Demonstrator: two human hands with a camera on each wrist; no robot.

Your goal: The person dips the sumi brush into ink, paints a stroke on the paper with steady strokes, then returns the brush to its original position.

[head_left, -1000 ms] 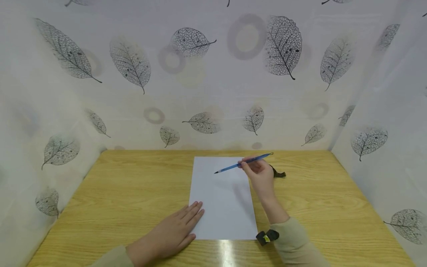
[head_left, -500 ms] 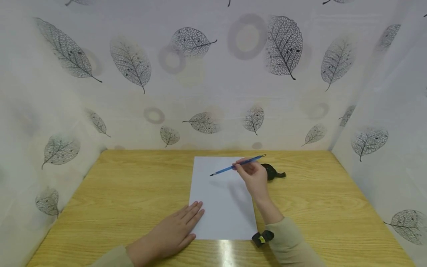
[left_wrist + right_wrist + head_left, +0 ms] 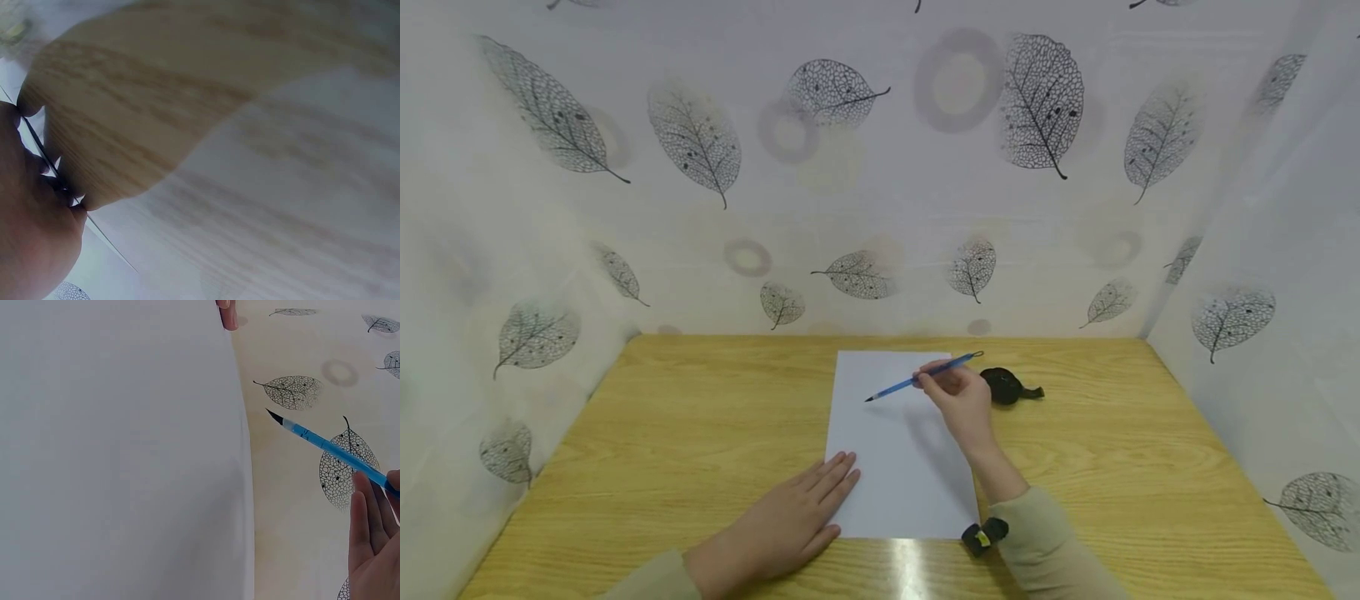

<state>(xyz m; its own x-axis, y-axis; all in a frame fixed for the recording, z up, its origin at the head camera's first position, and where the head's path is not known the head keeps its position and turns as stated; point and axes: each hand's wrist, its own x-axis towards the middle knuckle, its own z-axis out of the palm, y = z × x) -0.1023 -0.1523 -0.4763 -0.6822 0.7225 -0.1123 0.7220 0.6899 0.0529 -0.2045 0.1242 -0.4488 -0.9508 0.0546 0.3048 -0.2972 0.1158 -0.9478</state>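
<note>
A white sheet of paper (image 3: 887,475) lies on the wooden table. My left hand (image 3: 782,521) rests flat at its lower left edge, fingers straight and fingertips on the paper. Above the upper right part of the sheet, my right hand (image 3: 962,408) pinches a blue brush pen (image 3: 895,388) between thumb and fingers. The brush's dark tip points left and down, apart from the paper, with a shadow below it. In the right wrist view the same brush pen (image 3: 337,452) shows its black pointed tip and clear blue barrel. No marks show on the sheet.
Beside the right hand, on the table (image 3: 1112,450), lies a round black object with a short handle (image 3: 1003,387). A curtain (image 3: 880,192) printed with leaves stands behind and at both sides. A black strap (image 3: 985,535) hangs at the right cuff.
My right hand has moved left and slightly toward me with the brush pen, uncovering more of the round black object. The left hand stays on the paper.
</note>
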